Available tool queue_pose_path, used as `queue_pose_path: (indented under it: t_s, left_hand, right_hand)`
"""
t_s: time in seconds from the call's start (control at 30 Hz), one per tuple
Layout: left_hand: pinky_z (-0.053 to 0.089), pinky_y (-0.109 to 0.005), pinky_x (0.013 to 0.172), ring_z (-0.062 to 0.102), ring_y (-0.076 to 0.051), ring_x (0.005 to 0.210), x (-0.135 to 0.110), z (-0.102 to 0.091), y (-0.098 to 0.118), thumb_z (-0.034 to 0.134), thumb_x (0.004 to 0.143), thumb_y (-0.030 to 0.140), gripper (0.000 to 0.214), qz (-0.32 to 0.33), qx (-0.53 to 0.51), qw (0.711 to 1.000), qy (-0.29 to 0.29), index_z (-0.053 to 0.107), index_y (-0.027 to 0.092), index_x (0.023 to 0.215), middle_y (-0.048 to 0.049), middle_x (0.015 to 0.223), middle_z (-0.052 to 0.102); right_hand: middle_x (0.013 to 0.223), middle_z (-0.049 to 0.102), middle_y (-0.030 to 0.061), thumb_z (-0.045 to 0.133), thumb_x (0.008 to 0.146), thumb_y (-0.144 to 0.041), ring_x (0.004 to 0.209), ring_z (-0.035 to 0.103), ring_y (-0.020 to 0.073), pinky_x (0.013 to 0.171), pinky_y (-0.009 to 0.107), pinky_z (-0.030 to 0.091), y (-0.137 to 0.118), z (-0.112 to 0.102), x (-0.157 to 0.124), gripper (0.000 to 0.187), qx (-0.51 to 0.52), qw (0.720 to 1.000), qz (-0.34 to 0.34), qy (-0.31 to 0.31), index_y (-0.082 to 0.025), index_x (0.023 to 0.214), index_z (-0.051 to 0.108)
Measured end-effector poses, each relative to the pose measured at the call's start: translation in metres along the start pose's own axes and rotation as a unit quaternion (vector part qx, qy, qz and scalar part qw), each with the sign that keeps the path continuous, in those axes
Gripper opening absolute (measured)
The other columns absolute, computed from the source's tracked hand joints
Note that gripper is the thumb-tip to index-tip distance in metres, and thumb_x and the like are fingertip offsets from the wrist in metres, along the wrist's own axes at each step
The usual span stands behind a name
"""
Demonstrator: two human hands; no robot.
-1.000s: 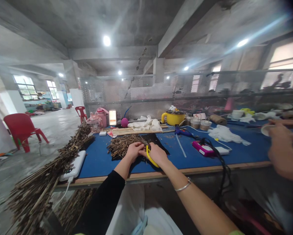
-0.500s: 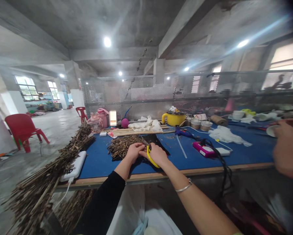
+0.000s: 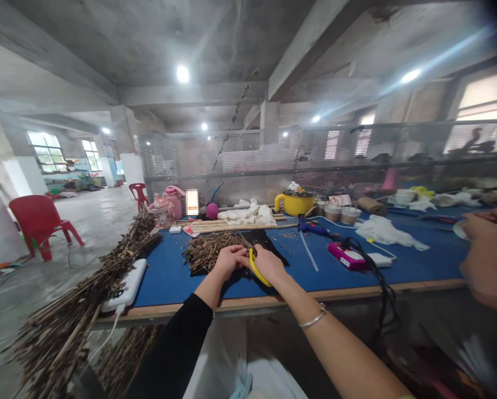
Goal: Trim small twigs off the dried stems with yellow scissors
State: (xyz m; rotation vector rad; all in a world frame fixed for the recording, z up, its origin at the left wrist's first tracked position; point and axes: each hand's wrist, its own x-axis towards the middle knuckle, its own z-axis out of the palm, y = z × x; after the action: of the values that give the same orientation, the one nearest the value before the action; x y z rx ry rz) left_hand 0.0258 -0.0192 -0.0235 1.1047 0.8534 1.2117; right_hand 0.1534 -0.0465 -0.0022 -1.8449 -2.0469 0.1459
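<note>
My right hand [image 3: 267, 263] is closed around a pair of scissors with yellow handles [image 3: 254, 269]; the blades point up and to the left. Right against it, my left hand [image 3: 230, 260] is closed in a pinch, and what its fingers hold is hidden. Both hands are over a black cloth or sheet [image 3: 267, 244]. On the left part of that sheet lies a heap of short dried brown stems [image 3: 206, 247], touching the fingers of my left hand. A bigger bundle of dried stalks [image 3: 77, 299] leans over the table's left end.
Behind my hands lie thin wooden sticks [image 3: 215, 226] and white cloth [image 3: 248, 213]. A yellow pot [image 3: 300, 204], a blue glue gun [image 3: 308, 225] and a purple box with cables [image 3: 347, 256] are further right. A white power strip [image 3: 127, 285] sits left. A co-worker's hands [image 3: 487, 255] are at far right.
My hands and the scissors keep almost the same place, and the view has shifted very slightly. The co-worker's hands at the far right have moved a little.
</note>
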Motion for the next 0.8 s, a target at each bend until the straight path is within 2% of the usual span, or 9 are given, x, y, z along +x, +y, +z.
queue_pose_path:
  t_s: [0.27, 0.43, 0.57, 0.8]
  left_hand:
    - [0.029, -0.017, 0.04, 0.041, -0.003, 0.039, 0.0026, -0.0024, -0.0037, 0.072, 0.055, 0.033, 0.035, -0.005, 0.021, 1.0, 0.014, 0.065, 0.009, 0.079, -0.0032, 0.059, 0.06]
    - [0.038, -0.018, 0.047, 0.051, -0.007, 0.049, 0.005, -0.0037, -0.006, 0.072, 0.055, 0.03, 0.03, 0.007, -0.017, 1.0, 0.007, 0.065, 0.01, 0.076, -0.0037, 0.062, 0.061]
    - [0.043, -0.02, 0.054, 0.055, -0.01, 0.055, 0.007, -0.005, -0.0081, 0.072, 0.055, 0.028, 0.029, 0.019, -0.036, 0.999, -0.007, 0.065, 0.009, 0.074, -0.0052, 0.063, 0.062]
    - [0.043, -0.02, 0.054, 0.055, -0.01, 0.057, 0.0051, -0.0031, -0.0059, 0.07, 0.058, 0.03, 0.03, 0.004, 0.0, 1.0, 0.008, 0.065, 0.009, 0.08, -0.0057, 0.068, 0.063]
  right_hand:
    - [0.088, 0.063, 0.012, 0.042, 0.066, -0.071, 0.085, 0.059, 0.0269, 0.066, 0.03, 0.041, 0.0041, -0.0019, 0.0, 0.057, -0.008, 1.0, 0.002, 0.009, -0.019, 0.085, 0.056]
    - [0.089, 0.062, 0.0122, 0.043, 0.062, -0.073, 0.086, 0.059, 0.028, 0.066, 0.032, 0.042, 0.0047, 0.0001, -0.0007, 0.065, -0.018, 1.0, 0.009, 0.004, -0.017, 0.095, 0.051]
    - [0.095, 0.059, 0.0144, 0.043, 0.061, -0.074, 0.088, 0.058, 0.0285, 0.067, 0.032, 0.041, 0.0032, 0.0011, -0.0027, 0.069, -0.018, 1.0, -0.012, 0.01, -0.016, 0.098, 0.048]
    - [0.09, 0.061, 0.012, 0.044, 0.064, -0.071, 0.087, 0.058, 0.0274, 0.067, 0.03, 0.04, -0.0001, -0.0008, -0.0036, 0.062, 0.0, 1.0, 0.006, 0.008, -0.017, 0.094, 0.048]
